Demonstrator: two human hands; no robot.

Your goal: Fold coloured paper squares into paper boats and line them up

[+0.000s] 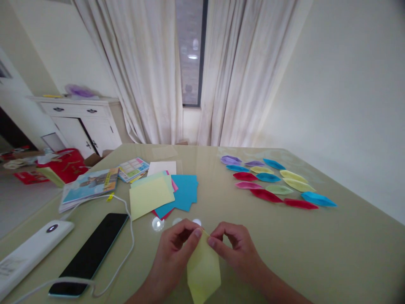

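A pale yellow sheet of folded paper (204, 272) hangs between my hands near the front of the table, its lower end coming to a point. My left hand (179, 247) pinches its upper left edge between thumb and forefinger. On the upper right edge, my right hand (236, 245) grips it the same way. Beyond my left hand lies a loose pile of coloured sheets, with yellow paper (151, 195) on top and blue paper (185, 192) fanned out beside it. To the right rest several folded paper pieces in rows, among them a red one (300, 204) and a green one (279, 190).
At the left are a black phone (91, 253), a white power bank (34, 253) and a white cable (132, 236). Behind them lie booklets (91, 185). Curtains (148, 71) hang past the far table edge, and a white cabinet (82, 122) stands beyond at left.
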